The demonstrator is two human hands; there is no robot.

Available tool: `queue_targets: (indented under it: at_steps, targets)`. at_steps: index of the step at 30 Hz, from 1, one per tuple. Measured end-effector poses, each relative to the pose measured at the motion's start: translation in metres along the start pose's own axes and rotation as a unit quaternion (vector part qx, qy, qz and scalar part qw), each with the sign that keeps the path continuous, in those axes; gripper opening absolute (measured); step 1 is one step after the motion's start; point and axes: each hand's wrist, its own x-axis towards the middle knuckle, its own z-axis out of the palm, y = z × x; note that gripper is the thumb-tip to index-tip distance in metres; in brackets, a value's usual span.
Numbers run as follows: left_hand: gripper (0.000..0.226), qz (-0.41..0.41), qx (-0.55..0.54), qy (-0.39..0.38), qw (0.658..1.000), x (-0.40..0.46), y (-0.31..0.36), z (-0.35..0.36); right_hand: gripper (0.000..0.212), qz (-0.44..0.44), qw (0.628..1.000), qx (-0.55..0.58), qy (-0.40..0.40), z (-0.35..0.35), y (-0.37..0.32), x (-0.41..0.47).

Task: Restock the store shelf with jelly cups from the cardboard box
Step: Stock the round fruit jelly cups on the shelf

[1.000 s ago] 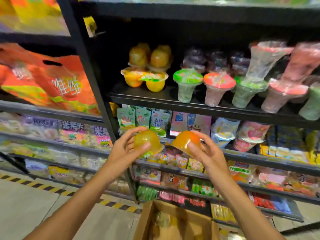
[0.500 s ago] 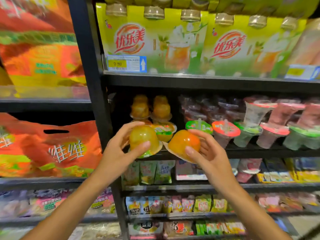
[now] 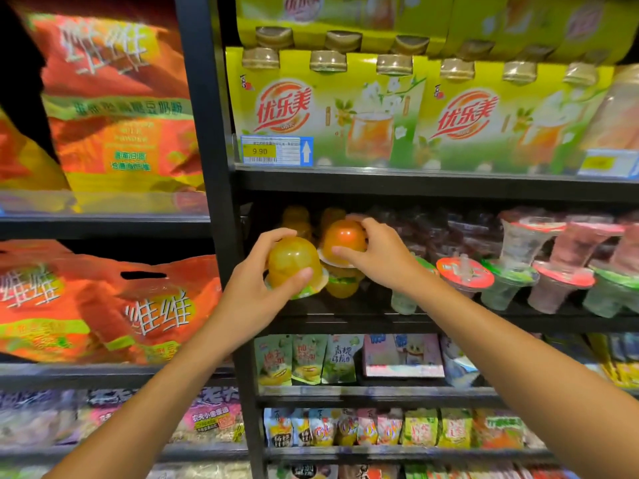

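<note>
Two jelly cups go onto a store shelf (image 3: pixel 345 323) at once, each carried upside down with its dome up and its sealed lid facing the shelf. The yellow jelly cup (image 3: pixel 294 262) sits in the left hand (image 3: pixel 257 288), fingers curled over the dome and thumb pressed across its front, at the shelf's front edge beside the black upright post (image 3: pixel 211 202). The orange jelly cup (image 3: pixel 344 240) is held by the right hand (image 3: pixel 380 257), fingertips over the top and thumb on the near side; it is set on, or just above, a yellow cup (image 3: pixel 340 283) already standing on the shelf, with more stacked cups (image 3: pixel 297 219) dim behind it. Contact between the two cannot be confirmed.

The step in hand appears to be placement: both cups have reached the jelly row and neither has been let go. The next move likely calls for seating the orange cup squarely on the lid beneath so the stack does not tip, then finding a level spot for the yellow one before each hand lets go.

To the right stand drink cups (image 3: pixel 465 276) with red and green lids; above, green tea packs (image 3: pixel 328 112) with a price tag (image 3: pixel 273 151); to the left, orange bags (image 3: pixel 114 305). The cardboard box is out of view.
</note>
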Motion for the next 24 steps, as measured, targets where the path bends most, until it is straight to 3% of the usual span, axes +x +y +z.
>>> queue_targets:
  at_steps: [3, 6, 16, 24]
  targets:
    - [0.053, -0.007, 0.019, 0.004, 1.0, 0.001, -0.002, 0.004, 0.069, 0.027, 0.993, -0.089, -0.074, 0.014, 0.001, 0.01]
    - [0.053, -0.008, 0.053, 0.012, 0.998, 0.003, -0.007, 0.009, 0.065, 0.018, 0.984, -0.156, -0.086, 0.016, 0.002, 0.011]
    - [0.054, -0.041, 0.15, 0.061, 0.986, 0.058, -0.045, 0.035, 0.06, -0.004, 0.983, -0.143, -0.112, 0.006, 0.009, 0.011]
    - [0.07, -0.143, 0.229, 0.02, 0.963, 0.071, -0.08, 0.043, 0.056, -0.001, 0.983, -0.133, -0.123, 0.006, 0.012, 0.009]
